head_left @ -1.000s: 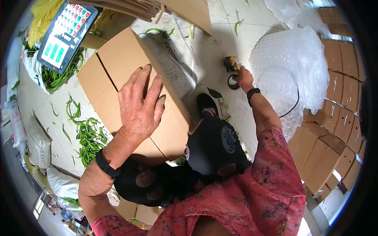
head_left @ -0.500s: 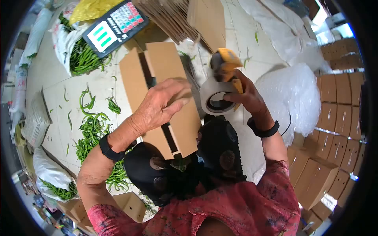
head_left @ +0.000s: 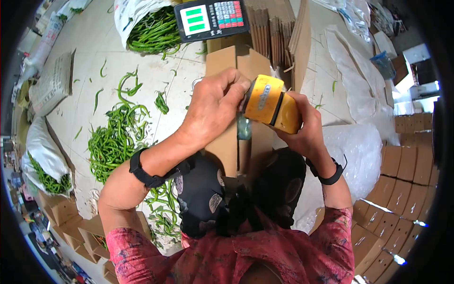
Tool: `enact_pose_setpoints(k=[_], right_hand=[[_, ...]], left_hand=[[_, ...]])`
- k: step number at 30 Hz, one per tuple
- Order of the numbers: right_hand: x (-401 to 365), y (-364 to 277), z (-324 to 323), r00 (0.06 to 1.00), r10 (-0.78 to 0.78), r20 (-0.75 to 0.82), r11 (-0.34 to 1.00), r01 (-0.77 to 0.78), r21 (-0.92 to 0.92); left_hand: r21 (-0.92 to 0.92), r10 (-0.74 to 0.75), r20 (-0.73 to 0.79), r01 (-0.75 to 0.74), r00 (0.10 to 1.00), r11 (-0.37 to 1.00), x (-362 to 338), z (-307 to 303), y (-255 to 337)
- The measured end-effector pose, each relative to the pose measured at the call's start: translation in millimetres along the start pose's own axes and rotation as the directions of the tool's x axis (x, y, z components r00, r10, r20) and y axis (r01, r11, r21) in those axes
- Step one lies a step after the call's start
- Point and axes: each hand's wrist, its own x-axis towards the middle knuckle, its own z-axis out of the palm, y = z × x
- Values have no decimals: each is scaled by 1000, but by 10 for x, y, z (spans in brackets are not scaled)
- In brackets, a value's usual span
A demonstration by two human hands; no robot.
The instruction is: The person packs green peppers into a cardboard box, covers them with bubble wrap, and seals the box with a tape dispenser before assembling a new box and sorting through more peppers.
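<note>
My right hand (head_left: pixel 306 124) grips a yellow tape dispenser (head_left: pixel 266 100) above the cardboard box, its broad side turned up. My left hand (head_left: pixel 215 102) is closed in a pinch at the dispenser's left edge. What lies between those fingertips is too small to make out. Below both hands, the cardboard box (head_left: pixel 221 152) stands between my knees. Its top flaps are folded in with a dark gap along the middle. A shiny, see-through patch (head_left: pixel 244 128) shows under the dispenser at this gap.
A scale display (head_left: pixel 211 20) stands beyond the box, beside a white sack (head_left: pixel 124 23) of green peppers. Loose green peppers (head_left: pixel 111 149) cover the floor at left. Flattened cardboard (head_left: pixel 269 35) leans ahead. Bubble wrap (head_left: pixel 352 154) and stacked boxes (head_left: pixel 399 163) are on the right.
My right hand has brought the dispenser left over the box and turned it, hiding the tape roll. My left hand has closed from a loose curl into a pinch. The camera view has shifted.
</note>
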Motion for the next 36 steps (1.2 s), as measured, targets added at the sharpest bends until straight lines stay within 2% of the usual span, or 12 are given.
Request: enact_pose_setpoints(k=[2,4,6,7,11,17,20,24,28,30,32,36], right_hand=[[29,-52,68,1000,-8,13,1000,9,-21],[60,-79,133,997,-52,66,988,61,-140],[134,-173,162,988,-95,119,977,116,-179],[183,-215,176,978,-138,157,961,170,-219],[397,-266,267,945,-125,303,927,220,-304],[643,-331,421,851,42,523,817,272,-508],[723,-238,508,838,9,546,818,308,-486],[758,-249,579,813,118,571,827,237,-509],[764,-125,639,826,28,563,854,274,-443],[780,-95,677,811,54,582,857,262,-444],[756,-66,666,830,63,555,857,239,-456],[762,-21,675,833,69,550,866,224,-448]], left_hand=[[-136,58,-50,-64,997,989,-18,-14,-215],[-73,61,-42,-64,997,995,-80,-100,-316],[312,299,-173,-236,939,920,-93,-208,-468],[218,303,-227,-255,925,942,-82,-284,-569],[156,190,-382,-139,904,978,-180,-656,-1210],[187,-91,-596,247,798,951,-499,-1104,-2349],[165,-3,-678,156,735,974,-482,-957,-2523],[360,59,-665,250,744,899,-413,-791,-2744],[531,127,-622,297,772,794,-309,-416,-3012],[534,123,-585,265,802,803,-247,-218,-3178],[485,-37,-541,347,840,803,-176,-61,-3144],[538,-23,-408,260,913,802,-73,250,-3404]])
